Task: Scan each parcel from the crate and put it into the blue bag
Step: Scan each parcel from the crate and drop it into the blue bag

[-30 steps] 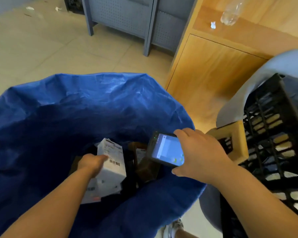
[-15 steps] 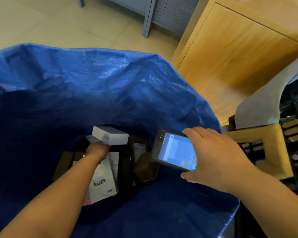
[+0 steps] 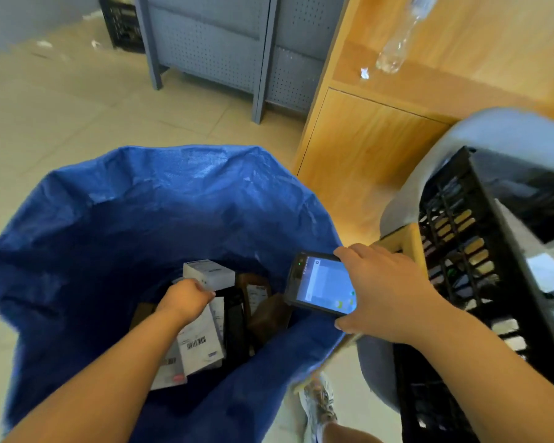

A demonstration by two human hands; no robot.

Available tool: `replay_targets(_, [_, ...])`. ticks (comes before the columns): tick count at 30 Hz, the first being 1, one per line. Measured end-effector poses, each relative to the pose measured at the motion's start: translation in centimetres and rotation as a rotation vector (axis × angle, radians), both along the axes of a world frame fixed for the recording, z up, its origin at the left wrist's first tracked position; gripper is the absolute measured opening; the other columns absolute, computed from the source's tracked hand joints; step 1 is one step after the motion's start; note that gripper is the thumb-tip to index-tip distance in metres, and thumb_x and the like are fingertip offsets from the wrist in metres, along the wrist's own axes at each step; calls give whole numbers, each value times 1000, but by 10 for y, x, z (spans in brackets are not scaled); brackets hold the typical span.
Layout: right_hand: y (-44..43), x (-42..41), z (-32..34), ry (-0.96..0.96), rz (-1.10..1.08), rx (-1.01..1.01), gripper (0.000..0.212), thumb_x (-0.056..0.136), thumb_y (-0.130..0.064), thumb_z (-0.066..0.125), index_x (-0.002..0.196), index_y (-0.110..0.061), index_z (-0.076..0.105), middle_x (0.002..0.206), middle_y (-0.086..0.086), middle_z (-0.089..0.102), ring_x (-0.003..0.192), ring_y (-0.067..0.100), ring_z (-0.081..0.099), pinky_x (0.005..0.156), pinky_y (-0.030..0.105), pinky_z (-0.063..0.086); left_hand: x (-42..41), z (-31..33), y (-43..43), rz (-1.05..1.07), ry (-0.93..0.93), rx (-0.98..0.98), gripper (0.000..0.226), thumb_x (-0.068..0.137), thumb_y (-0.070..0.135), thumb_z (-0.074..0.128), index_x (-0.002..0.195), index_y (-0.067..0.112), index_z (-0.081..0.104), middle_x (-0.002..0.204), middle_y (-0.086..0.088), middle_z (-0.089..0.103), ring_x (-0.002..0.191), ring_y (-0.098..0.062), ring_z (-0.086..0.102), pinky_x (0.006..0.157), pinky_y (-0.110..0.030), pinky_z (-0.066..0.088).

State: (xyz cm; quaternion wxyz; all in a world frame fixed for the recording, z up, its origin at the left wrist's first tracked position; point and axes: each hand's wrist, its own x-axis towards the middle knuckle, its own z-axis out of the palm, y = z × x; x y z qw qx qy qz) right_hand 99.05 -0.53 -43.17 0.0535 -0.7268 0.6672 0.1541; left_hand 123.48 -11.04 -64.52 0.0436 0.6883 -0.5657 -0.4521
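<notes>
Left hand point(image 3: 186, 298) deep in blue bag point(image 3: 77, 225), grip on white parcel point(image 3: 209, 274) unclear; right hand point(image 3: 386, 297) clasps scanner point(image 3: 320, 287); crate point(image 3: 480, 266) cropped.

Floor point(image 3: 61, 123) is pale beige tile with visible grout lines, a few white scraps of litter near the top left. Grey-blue wall point(image 3: 29, 20) in the far left corner. Grey perforated metal cabinet point(image 3: 211, 49) stands on legs along the back, a black crate point(image 3: 122, 27) on the floor just beside its left leg. Light wood cabinet point(image 3: 365, 148) on the right, flat door panel below, open shelf above; a clear plastic bottle point(image 3: 397, 43) and a small crumpled wrapper point(image 3: 364, 73) sit on that shelf. Light is even, soft glare on the wood.
</notes>
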Motion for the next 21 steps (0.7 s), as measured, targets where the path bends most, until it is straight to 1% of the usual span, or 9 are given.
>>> replay_targets(2, [21, -5, 16, 8, -5, -16, 67, 66, -47, 71, 121, -22, 42, 109, -5, 50, 99, 20, 51, 74, 32, 42, -4, 26, 14, -52, 3, -41, 18, 91, 30, 60, 88, 12, 63, 92, -9, 65, 86, -23, 60, 69, -30, 46])
replay_targets(4, [42, -11, 32, 9, -17, -37, 66, 65, -45, 71, 121, -22, 43, 108, -4, 50, 98, 21, 51, 71, 31, 39, -11, 52, 30, -108, 8, -78, 22, 93, 27, 58, 81, 8, 58, 89, -11, 63, 80, -22, 57, 67, -30, 43])
replay_targets(7, [75, -22, 58, -7, -64, -82, 69, 65, -46, 72, 123, -23, 43, 113, -5, 51, 102, 21, 51, 78, 33, 44, -25, 90, 53, -191, 18, -134, 22, 92, 24, 59, 81, 5, 55, 83, -14, 59, 73, -22, 53, 67, -30, 41])
replay_targets(9, [98, -33, 75, -13, -94, -130, 72, 66, -49, 72, 126, -23, 42, 115, -4, 51, 103, 21, 51, 83, 35, 47, -37, 116, 67, -255, 19, -178, 27, 93, 27, 59, 86, 2, 62, 89, -14, 65, 81, -25, 60, 76, -33, 48])
replay_targets(10, [110, -40, 83, -17, -109, -156, 74, 66, -50, 72, 128, -23, 41, 116, -4, 51, 104, 20, 51, 85, 35, 47, -45, 129, 73, -280, 14, -208, 26, 92, 31, 59, 89, 5, 65, 93, -11, 67, 87, -25, 62, 81, -36, 51])
replay_targets(12, [134, -56, 97, -28, -144, -202, 81, 67, -52, 72, 134, -23, 37, 122, -5, 49, 108, 20, 49, 87, 33, 46, -61, 156, 86, -319, 28, -275, 20, 89, 38, 61, 83, 20, 66, 91, 0, 67, 90, -19, 62, 85, -39, 52])
replay_targets(16, [179, -95, 114, -28, -243, -266, 91, 69, -56, 69, 143, -24, 28, 132, -6, 43, 117, 20, 45, 87, 32, 41, -105, 199, 107, -421, 82, -392, 25, 86, 45, 61, 66, 30, 58, 77, 11, 62, 78, -10, 61, 73, -30, 48])
replay_targets(17, [190, -106, 116, -29, -272, -275, 89, 69, -58, 68, 141, -24, 29, 131, -5, 44, 116, 21, 45, 87, 33, 41, -119, 210, 114, -439, 103, -409, 23, 87, 44, 60, 68, 31, 59, 79, 12, 62, 80, -9, 61, 72, -28, 45])
replay_targets(21, [227, -154, 115, -24, -411, -293, 90, 70, -63, 63, 142, -22, 28, 134, -2, 42, 119, 23, 44, 93, 36, 43, -180, 244, 139, -524, 193, -462, 12, 90, 38, 62, 88, 27, 67, 92, 12, 66, 90, -5, 61, 85, -29, 49])
